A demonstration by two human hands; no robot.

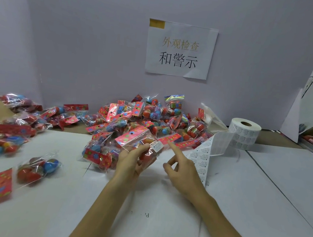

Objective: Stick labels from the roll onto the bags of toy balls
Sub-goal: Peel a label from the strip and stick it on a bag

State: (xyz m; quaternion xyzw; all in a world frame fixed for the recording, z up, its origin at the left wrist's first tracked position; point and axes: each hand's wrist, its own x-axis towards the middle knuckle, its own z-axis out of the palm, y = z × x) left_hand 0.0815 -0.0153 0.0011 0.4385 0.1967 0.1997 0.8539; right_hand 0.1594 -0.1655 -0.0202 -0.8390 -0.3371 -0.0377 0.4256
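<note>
Near the middle of the counter (160, 225), just in front of the pile of bags (152, 118) heaped along its far edge, my left hand (130, 159) grips one bag of toy balls (140, 138) from below, fingers curled round it, a small white label (158, 147) on its clear film. My right hand (182, 171) hovers just beside it holding nothing, forefinger straight, the other fingers loosely curled. Toward the far right corner the roll (245, 132) stands on end, its strip of labels (203, 158) trailing behind my right hand.
</note>
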